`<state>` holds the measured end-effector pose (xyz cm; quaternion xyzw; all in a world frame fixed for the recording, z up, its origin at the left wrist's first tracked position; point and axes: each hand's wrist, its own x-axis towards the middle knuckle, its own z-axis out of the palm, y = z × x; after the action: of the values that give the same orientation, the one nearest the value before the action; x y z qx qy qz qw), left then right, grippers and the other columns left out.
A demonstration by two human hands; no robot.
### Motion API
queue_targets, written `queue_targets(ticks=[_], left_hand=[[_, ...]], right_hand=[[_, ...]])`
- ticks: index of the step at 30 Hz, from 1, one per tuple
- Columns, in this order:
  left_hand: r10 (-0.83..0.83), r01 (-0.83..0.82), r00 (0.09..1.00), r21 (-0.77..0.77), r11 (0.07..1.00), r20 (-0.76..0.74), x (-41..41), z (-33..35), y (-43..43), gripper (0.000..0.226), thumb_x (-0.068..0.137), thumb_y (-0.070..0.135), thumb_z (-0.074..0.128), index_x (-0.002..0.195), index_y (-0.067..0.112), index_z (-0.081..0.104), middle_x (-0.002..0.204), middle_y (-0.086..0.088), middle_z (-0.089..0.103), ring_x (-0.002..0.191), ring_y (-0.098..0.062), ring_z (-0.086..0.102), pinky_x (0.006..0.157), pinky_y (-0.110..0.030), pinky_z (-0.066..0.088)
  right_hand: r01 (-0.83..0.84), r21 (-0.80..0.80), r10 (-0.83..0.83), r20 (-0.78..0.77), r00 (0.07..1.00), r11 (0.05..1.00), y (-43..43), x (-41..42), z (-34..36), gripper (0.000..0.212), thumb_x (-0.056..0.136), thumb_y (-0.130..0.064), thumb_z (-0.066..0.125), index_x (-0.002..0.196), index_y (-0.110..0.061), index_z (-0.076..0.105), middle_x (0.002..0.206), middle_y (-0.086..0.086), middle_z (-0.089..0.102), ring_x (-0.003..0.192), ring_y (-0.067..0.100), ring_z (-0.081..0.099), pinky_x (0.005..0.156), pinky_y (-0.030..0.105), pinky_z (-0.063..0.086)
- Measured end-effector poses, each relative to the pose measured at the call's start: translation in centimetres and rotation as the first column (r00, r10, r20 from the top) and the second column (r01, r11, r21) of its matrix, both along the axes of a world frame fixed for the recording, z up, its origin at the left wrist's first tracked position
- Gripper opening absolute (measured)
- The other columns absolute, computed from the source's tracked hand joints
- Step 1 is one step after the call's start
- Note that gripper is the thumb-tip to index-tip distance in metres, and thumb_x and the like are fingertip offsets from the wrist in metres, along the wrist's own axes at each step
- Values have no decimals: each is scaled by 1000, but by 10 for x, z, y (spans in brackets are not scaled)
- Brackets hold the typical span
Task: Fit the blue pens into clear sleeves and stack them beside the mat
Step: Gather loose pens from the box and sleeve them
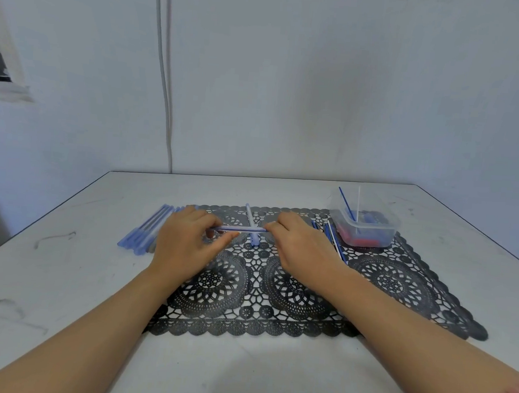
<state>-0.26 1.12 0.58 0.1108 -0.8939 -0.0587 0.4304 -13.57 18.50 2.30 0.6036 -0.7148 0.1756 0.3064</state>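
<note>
The finished stack (145, 229) lies just left of the black lace mat (399, 286), handy for drop-off. Over the mat my left hand (184, 240) pinches the clear sleeve (228, 229) level while my right hand (298, 245) pinches the blue pen (260, 229) end-on, I judge to slide it home. Spare pens (335, 241) wait beside the plastic tub (363, 231).

One black lace mat (399, 283) lies on one table (62, 274), with one clear tub (369, 231) at its far right, and two hands, the left hand (184, 240) and the right hand (301, 245), grip one held pen (240, 229) between them. One loose pen (251, 223) lies on the mat beneath it, and about five sleeved pens (145, 231) lie in a row left of the mat, partly hidden. Just left of the tub lie three or four blue refills (336, 244), and in the tub stand one blue stick (346, 204) and one white stick (358, 203).
</note>
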Motion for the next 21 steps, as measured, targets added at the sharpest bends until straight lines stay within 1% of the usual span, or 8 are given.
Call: queue_targets(ticks=[3,8,11,14,16,18,19,21], left_hand=[[-41,41,999,33,999,14,0,-1,0,42,79,60,51,72,22,65,62,17,46,62,-8,44,57,-23,34],[-82,78,996,125,989,28,2,-2,1,39,79,62,48,72,25,60,61,17,45,65,-1,44,55,-25,36],[-98,92,995,163,982,29,4,-1,3,34,79,62,47,70,30,55,61,13,46,65,-3,45,54,-29,38],[-99,93,995,184,979,27,5,-1,3,32,78,61,47,70,31,54,62,12,47,64,-5,46,55,-29,39],[-93,86,995,188,978,29,4,-1,3,31,78,61,48,70,32,54,61,13,46,63,-3,45,53,-27,37],[-89,82,996,194,978,28,3,-1,2,31,78,61,48,69,32,54,60,13,46,62,-2,45,53,-25,35],[-86,78,996,196,977,28,3,-1,2,32,78,61,47,69,32,54,60,12,46,62,-3,45,53,-25,34],[-73,66,997,193,979,27,2,-2,1,36,78,62,46,68,29,56,59,12,46,61,-4,46,52,-24,34]], right_hand=[[-10,20,10,-19,1000,1000,0,-3,-2,43,50,4,79,90,-5,68,79,7,63,71,22,63,42,22,47],[-54,12,54,-17,998,998,1,-2,-1,36,59,2,77,92,-5,66,78,6,63,70,21,62,48,25,51],[-80,-4,80,5,997,997,1,-3,-1,33,63,5,71,95,-5,66,75,6,62,66,23,61,50,28,52],[-102,-30,103,25,994,994,3,-3,3,27,72,-1,56,96,-7,66,74,4,62,64,22,61,49,25,48],[-89,-41,91,41,995,995,4,-3,3,27,74,-3,55,98,-9,67,74,2,62,61,20,60,45,20,40],[-88,-53,93,96,991,995,4,-5,0,27,80,-7,57,105,-12,66,77,2,62,62,20,61,45,20,38],[-80,-48,87,147,985,996,5,-5,-1,29,87,-15,52,114,-16,62,84,1,64,68,20,62,49,23,43],[-31,-16,34,283,959,999,7,-5,1,37,97,-33,38,134,-29,43,102,0,64,88,19,62,65,33,51]])
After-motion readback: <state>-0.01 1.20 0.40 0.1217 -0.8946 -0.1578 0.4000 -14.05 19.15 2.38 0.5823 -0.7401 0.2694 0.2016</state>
